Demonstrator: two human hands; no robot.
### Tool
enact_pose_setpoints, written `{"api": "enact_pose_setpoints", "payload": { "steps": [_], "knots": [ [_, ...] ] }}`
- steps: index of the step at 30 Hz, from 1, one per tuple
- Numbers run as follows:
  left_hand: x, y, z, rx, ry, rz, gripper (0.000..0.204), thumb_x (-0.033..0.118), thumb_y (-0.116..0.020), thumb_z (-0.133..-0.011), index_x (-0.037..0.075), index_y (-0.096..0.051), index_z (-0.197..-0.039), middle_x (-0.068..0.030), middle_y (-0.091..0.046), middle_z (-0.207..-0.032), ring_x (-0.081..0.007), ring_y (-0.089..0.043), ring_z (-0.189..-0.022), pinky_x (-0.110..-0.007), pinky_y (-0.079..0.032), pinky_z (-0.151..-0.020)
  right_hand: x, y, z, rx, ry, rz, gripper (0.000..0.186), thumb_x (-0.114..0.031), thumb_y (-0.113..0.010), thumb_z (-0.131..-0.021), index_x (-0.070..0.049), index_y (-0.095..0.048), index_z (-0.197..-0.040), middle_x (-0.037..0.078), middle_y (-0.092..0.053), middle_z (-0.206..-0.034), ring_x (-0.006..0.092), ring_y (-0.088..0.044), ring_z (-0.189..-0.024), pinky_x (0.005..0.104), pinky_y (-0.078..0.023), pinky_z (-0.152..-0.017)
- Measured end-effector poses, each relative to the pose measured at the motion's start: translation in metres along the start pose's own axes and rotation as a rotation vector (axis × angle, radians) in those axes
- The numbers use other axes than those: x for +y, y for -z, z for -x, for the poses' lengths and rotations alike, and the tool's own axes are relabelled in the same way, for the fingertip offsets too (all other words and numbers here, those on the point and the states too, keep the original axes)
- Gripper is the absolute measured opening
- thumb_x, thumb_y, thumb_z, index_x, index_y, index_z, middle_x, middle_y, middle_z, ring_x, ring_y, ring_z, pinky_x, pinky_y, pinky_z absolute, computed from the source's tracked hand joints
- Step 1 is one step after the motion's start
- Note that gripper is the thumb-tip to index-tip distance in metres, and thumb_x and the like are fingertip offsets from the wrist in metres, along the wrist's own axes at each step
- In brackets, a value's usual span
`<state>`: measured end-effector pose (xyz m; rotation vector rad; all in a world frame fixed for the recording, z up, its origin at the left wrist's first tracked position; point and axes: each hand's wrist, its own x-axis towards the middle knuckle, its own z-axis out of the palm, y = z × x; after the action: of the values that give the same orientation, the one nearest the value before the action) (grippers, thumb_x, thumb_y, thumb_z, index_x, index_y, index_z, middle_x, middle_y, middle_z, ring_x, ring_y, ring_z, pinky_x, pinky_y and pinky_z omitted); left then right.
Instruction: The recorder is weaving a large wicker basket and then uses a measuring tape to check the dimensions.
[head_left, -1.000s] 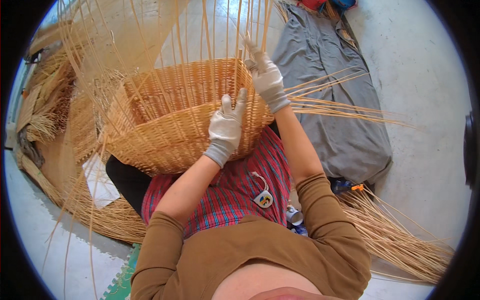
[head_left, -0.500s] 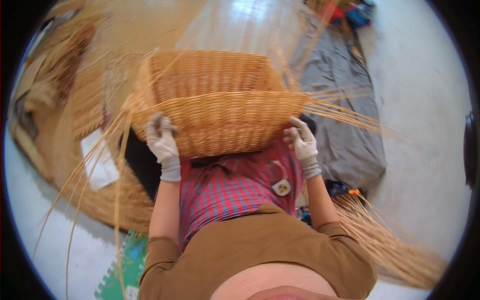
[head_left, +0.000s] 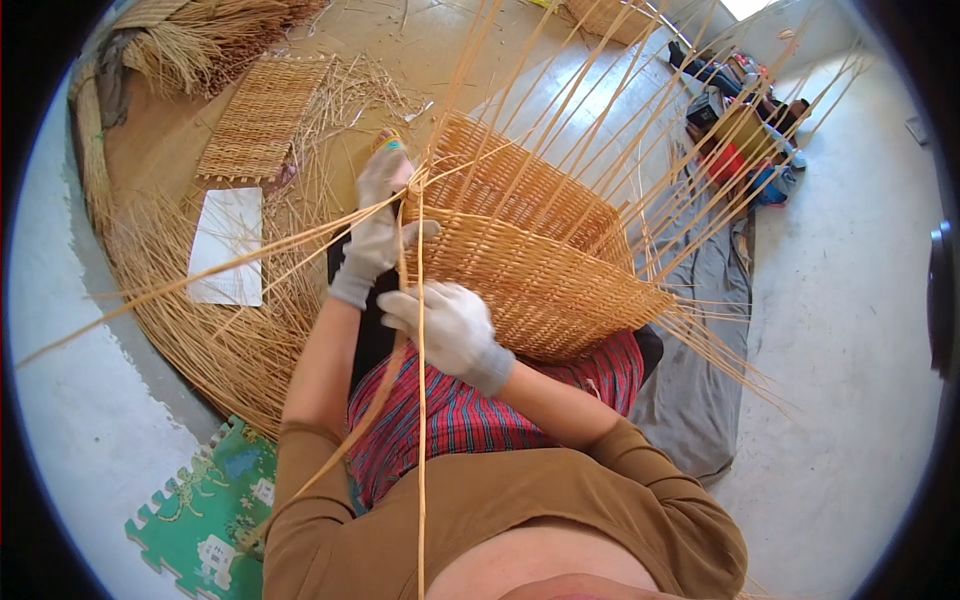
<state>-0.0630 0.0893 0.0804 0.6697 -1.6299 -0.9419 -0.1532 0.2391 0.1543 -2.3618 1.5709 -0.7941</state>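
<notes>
On my lap rests a rectangular woven basket (head_left: 530, 285), tilted, with long upright canes fanning from its rim and loose strands trailing from its corners. My left hand (head_left: 372, 238), in a pale work glove, is closed on the basket's left corner, its thumb on the woven side. Just below it, my gloved right hand (head_left: 445, 325) has its fingers curled on a flat rattan strip (head_left: 365, 420) hanging from that corner. A long round cane (head_left: 422, 440) falls straight down past my right fingers.
A woven panel (head_left: 262, 115), white sheet (head_left: 222, 250) and loose cane bundles (head_left: 200, 360) lie at left, above a green foam mat (head_left: 200, 520). At right are grey cloth (head_left: 690, 380), a red bag (head_left: 722, 160) and assorted gear. Another basket (head_left: 610, 15) sits at the back.
The basket has turned and tilted, its left corner now in front of me. My left hand has moved up to that corner; my right hand has moved left, beside it.
</notes>
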Motion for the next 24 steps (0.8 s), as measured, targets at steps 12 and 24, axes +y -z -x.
{"api": "enact_pose_setpoints", "payload": {
  "steps": [12,24],
  "knots": [
    [-0.032,-0.025,0.004,-0.019,0.275,0.502,0.023,0.0,-0.076,-0.087,0.008,-0.063,-0.104,-0.009,-0.052,-0.132,-0.016,-0.06,-0.108,-0.029,-0.055,-0.091,0.119,0.061,-0.021,0.846,-0.557,-0.522,0.019,-0.012,-0.061,-0.099,0.001,-0.071,-0.11,0.01,-0.073,-0.104,0.0161,-0.069,-0.099,0.0241,-0.054,-0.072],
    [-0.018,-0.063,0.006,0.443,0.382,0.384,0.055,0.001,-0.076,-0.088,0.005,-0.049,-0.135,-0.0044,-0.06,-0.115,-0.0137,-0.06,-0.1,-0.025,-0.051,-0.091,0.147,0.02,0.125,0.743,-0.761,-1.062,0.02,-0.017,-0.057,-0.105,-0.011,-0.064,-0.121,0.007,-0.072,-0.106,0.014,-0.07,-0.076,0.0242,-0.05,-0.053]
  ]
}}
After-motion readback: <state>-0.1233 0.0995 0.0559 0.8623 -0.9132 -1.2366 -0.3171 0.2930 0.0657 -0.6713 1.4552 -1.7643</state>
